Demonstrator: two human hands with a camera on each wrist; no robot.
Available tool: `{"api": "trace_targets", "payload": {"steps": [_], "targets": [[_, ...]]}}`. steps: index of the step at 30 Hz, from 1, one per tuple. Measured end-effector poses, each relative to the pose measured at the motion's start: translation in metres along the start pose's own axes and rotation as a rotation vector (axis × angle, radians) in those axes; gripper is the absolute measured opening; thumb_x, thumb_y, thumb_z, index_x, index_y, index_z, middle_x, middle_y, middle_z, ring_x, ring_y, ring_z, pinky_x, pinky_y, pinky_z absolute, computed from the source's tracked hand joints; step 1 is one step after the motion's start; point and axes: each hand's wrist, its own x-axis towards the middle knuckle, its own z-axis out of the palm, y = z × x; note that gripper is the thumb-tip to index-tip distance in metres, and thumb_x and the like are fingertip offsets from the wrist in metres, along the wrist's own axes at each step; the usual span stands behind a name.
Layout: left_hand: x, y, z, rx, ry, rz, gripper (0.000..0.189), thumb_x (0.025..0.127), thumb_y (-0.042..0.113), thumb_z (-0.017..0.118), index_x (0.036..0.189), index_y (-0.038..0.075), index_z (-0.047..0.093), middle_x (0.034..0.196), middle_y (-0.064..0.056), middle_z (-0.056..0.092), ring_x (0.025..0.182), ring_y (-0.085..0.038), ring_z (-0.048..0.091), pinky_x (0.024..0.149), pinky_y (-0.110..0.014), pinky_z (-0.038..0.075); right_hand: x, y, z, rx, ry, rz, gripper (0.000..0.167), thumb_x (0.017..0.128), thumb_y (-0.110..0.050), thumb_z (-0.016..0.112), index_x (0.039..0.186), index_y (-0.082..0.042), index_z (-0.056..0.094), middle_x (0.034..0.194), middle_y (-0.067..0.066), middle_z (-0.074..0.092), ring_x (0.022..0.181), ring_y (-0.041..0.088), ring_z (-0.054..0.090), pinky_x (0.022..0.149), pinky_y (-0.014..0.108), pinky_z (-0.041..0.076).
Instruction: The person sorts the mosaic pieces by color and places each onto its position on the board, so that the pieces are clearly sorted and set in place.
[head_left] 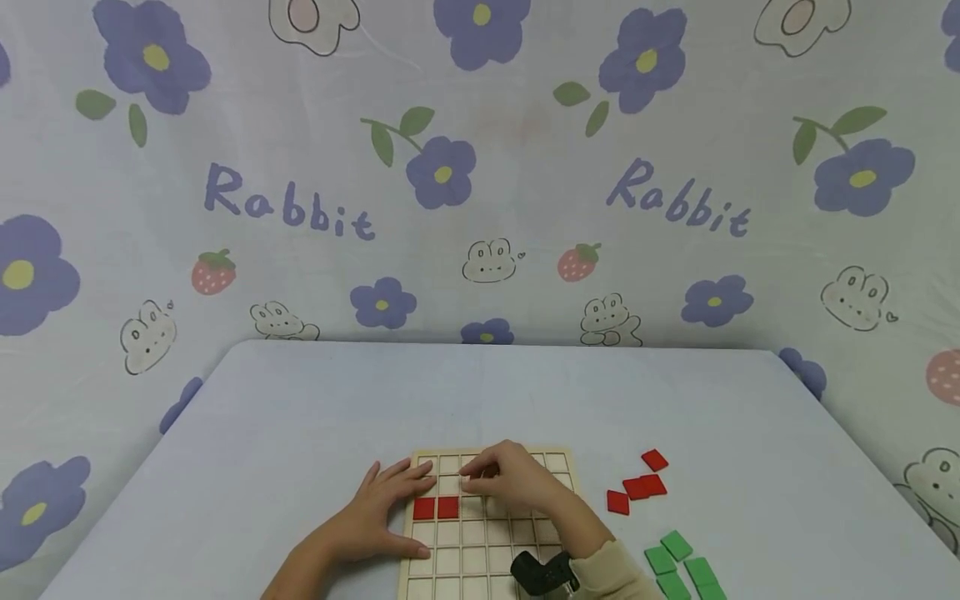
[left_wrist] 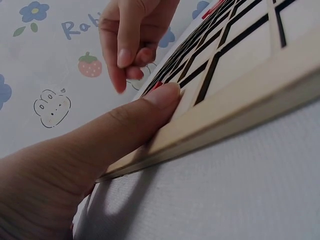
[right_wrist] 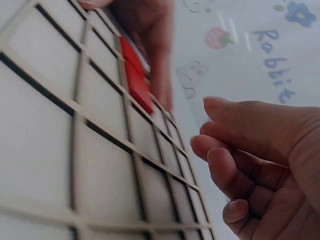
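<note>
A wooden grid board lies on the table, with two red square tiles side by side in its left cells. My left hand rests at the board's left edge, fingers spread. Its thumb presses on the wooden rim in the left wrist view. Over the upper middle cells hovers my right hand, its fingers loosely curled. Nothing shows between its thumb and fingertips in the right wrist view. There the red tiles sit in the grid beyond it.
Several loose red tiles lie on the white table right of the board. Nearer the front, several green tiles are grouped. A black device is worn at the right wrist. Behind the table hangs a patterned cloth.
</note>
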Motion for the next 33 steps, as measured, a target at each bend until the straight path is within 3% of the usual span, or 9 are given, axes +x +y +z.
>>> {"api": "trace_targets", "payload": {"steps": [14, 23, 33], "targets": [[-0.002, -0.002, 0.000, -0.007, 0.011, 0.026, 0.085, 0.065, 0.051, 0.079, 0.135, 0.013, 0.050, 0.148, -0.006, 0.038, 0.141, -0.038, 0.021, 0.110, -0.066, -0.002, -0.029, 0.014, -0.056, 0.042, 0.138, 0.021, 0.036, 0.085, -0.021, 0.067, 0.113, 0.002, 0.065, 0.093, 0.010, 0.066, 0.074, 0.014, 0.055, 0.059, 0.023, 0.047], [-0.001, 0.001, 0.000, -0.010, 0.012, 0.031, 0.085, 0.065, 0.050, 0.079, 0.135, 0.012, 0.050, 0.148, -0.007, 0.038, 0.141, -0.038, 0.021, 0.109, -0.067, -0.002, -0.054, 0.036, -0.090, 0.032, 0.291, 0.125, 0.035, 0.084, -0.017, 0.069, 0.112, 0.004, 0.065, 0.091, 0.011, 0.066, 0.072, 0.011, 0.054, 0.063, 0.023, 0.049], [-0.001, 0.001, -0.001, -0.003, 0.008, 0.025, 0.085, 0.065, 0.050, 0.079, 0.135, 0.011, 0.050, 0.148, -0.007, 0.039, 0.141, -0.038, 0.021, 0.109, -0.067, -0.002, -0.069, 0.049, -0.107, 0.011, 0.377, 0.224, 0.039, 0.084, -0.023, 0.070, 0.113, 0.002, 0.065, 0.095, 0.009, 0.064, 0.074, 0.013, 0.053, 0.068, 0.029, 0.050]]}}
